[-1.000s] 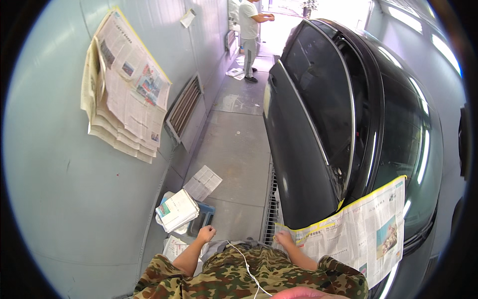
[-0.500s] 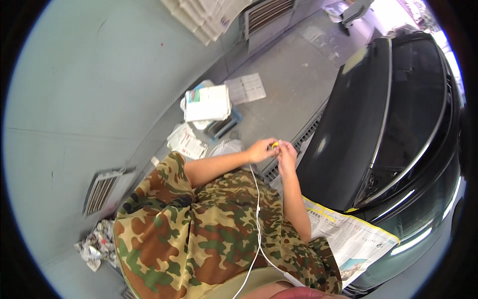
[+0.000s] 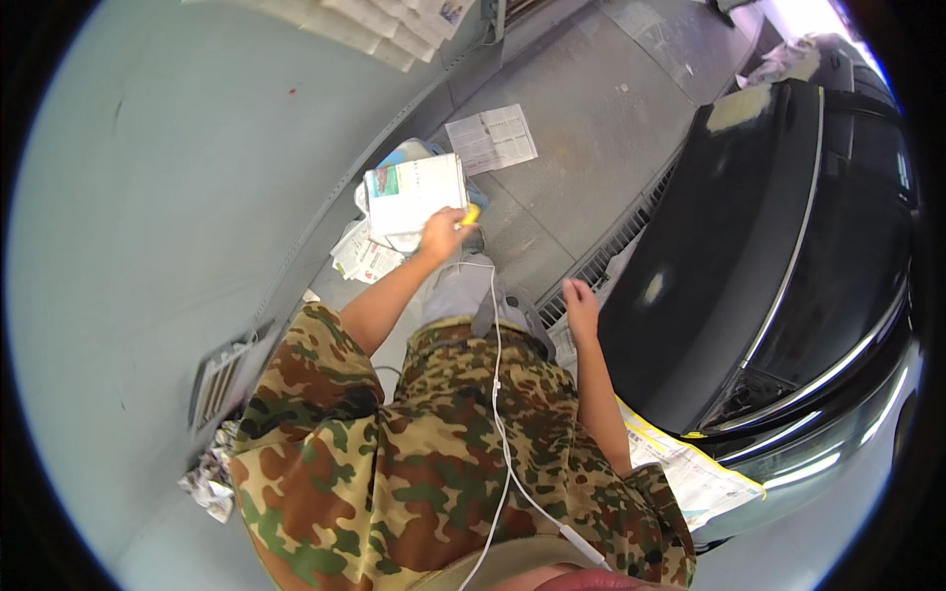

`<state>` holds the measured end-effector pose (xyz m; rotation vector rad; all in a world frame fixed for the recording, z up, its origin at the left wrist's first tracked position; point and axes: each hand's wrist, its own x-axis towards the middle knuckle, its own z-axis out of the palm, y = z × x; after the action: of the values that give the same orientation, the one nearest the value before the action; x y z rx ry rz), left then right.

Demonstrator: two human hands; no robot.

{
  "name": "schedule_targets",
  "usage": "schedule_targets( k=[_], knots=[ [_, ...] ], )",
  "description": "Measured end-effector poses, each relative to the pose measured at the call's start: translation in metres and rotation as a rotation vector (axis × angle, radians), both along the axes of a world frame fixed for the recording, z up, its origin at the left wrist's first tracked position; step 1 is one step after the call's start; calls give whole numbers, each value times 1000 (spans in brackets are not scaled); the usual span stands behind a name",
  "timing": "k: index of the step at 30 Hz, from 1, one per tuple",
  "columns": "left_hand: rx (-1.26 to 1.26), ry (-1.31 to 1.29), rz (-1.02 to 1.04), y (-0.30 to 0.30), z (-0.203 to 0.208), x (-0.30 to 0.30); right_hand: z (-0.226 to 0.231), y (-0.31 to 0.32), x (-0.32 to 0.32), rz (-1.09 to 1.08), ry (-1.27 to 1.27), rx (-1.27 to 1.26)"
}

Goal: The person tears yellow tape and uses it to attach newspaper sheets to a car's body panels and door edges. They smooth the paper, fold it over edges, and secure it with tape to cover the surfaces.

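Note:
A roll of yellow tape (image 3: 471, 214) is held in my left hand (image 3: 443, 233), its fingers closed round it. That hand is over the lower right corner of a stack of newspapers (image 3: 419, 202), left of my legs. My right hand (image 3: 581, 300) hangs in front of me with its fingers curled, near the edge of the black car panel (image 3: 680, 266); whatever it may hold is too small to tell. Beside my right forearm, a newspaper sheet (image 3: 680, 483) edged with yellow tape covers the lower part of the car.
A loose newspaper sheet (image 3: 493, 138) lies on the grey floor beyond the stack, with more paper (image 3: 360, 256) by the wall. A floor grating (image 3: 631, 231) runs along the car. Crumpled paper (image 3: 212, 478) lies below a wall vent (image 3: 222, 384). A white cable (image 3: 496, 364) hangs down my front.
My hands were together at the yellow tape and have parted. The left has carried the tape roll left and away to the newspaper stack. My right hand stays near the car.

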<state>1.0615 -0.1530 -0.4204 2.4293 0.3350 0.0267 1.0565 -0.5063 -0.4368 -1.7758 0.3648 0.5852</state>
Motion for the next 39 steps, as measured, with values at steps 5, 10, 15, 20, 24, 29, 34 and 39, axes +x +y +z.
schedule_targets(
  k=[5,10,15,20,24,29,34,39],
  knots=[
    [351,670,372,116,-91,56,-71,-71,-57,-82,329,-138],
    [462,1001,298,141,-141,60,-56,-106,-176,-278,546,-240],
    [368,940,284,155,-184,37,-26,-90,-222,-216,701,-262],
    [408,916,-51,179,-202,12,-27,-68,-221,-243,704,-279],
    [430,806,-370,178,-218,21,-43,-47,-205,-236,489,-459],
    [-328,842,-125,114,-240,70,-57,-35,-166,-308,379,-514],
    [35,489,-668,9,-183,137,-71,-63,-115,-247,242,-432],
    [53,400,-690,-53,-71,153,-63,-113,-51,-79,149,-325]
  ],
)
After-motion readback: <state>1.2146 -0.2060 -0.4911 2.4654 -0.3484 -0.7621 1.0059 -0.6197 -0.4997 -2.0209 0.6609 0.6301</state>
